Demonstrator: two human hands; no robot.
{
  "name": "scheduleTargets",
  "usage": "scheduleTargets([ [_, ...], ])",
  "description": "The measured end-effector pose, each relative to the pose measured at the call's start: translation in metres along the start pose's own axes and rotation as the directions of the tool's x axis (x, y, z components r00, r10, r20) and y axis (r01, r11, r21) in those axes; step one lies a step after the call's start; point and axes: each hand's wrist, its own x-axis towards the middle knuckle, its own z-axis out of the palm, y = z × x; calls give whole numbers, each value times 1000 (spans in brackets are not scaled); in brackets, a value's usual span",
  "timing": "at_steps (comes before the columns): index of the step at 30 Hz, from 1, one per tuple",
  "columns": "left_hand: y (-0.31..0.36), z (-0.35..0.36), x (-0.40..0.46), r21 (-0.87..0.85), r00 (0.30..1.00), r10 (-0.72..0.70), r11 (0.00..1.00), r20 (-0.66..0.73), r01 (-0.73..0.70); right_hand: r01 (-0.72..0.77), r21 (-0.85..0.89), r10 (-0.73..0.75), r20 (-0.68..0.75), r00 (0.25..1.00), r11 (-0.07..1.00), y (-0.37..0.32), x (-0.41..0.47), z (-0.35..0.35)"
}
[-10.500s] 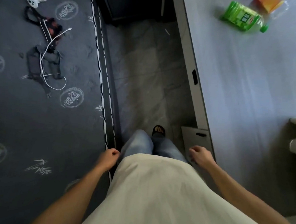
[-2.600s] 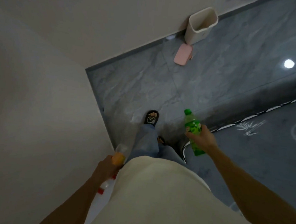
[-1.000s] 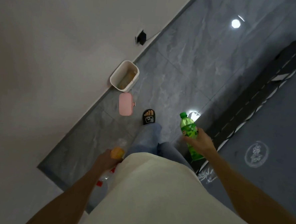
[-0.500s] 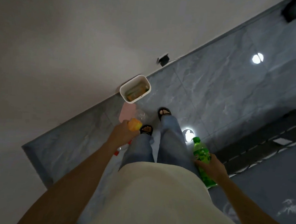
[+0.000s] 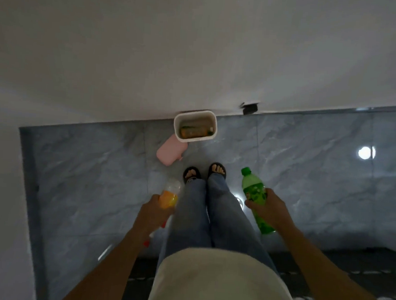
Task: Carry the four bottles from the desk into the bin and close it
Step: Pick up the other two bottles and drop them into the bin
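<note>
A white bin (image 5: 177, 131) stands open against the wall, straight ahead of my feet, with bottles lying inside (image 5: 193, 131). Its pink lid (image 5: 170, 152) lies on the floor to its front left. My left hand (image 5: 152, 213) grips a clear bottle with an orange label (image 5: 169, 195), held beside my left leg. My right hand (image 5: 269, 207) is wrapped around a green soda bottle (image 5: 254, 195) with its cap pointing toward the bin.
Grey marble floor tiles (image 5: 306, 179) stretch between me and the white wall (image 5: 198, 45). A dark wall socket (image 5: 249, 107) sits right of the bin. A wall corner (image 5: 0, 184) closes the left side. A dark rug edge (image 5: 347, 270) lies behind to the right.
I have stepped closer and turned square to the bin, which now sits directly ahead. Both hands still hold their bottles; the left one has dropped back beside my leg.
</note>
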Motion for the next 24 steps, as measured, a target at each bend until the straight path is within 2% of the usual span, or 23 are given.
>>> scheduleTargets([
  [4, 1, 14, 35, -115, 1000, 29, 993, 7, -28, 138, -141, -131, 58, 990, 980, -51, 52, 8],
  [7, 15, 18, 80, -183, 997, 57, 981, -43, -64, 244, -234, -224, 110, 968, 941, -86, 103, 20],
  [13, 60, 28, 196, -299, 982, 132, 939, -136, -167, 402, -374, -407, 67, 911, 836, -153, 243, 64],
  [19, 81, 60, 313, -348, 951, 207, 895, -230, -279, 518, -594, -576, 108, 810, 616, -191, 380, 130],
  [24, 75, 86, 381, -411, 935, 254, 846, -249, -339, 565, -688, -669, 155, 727, 455, -205, 461, 182],
])
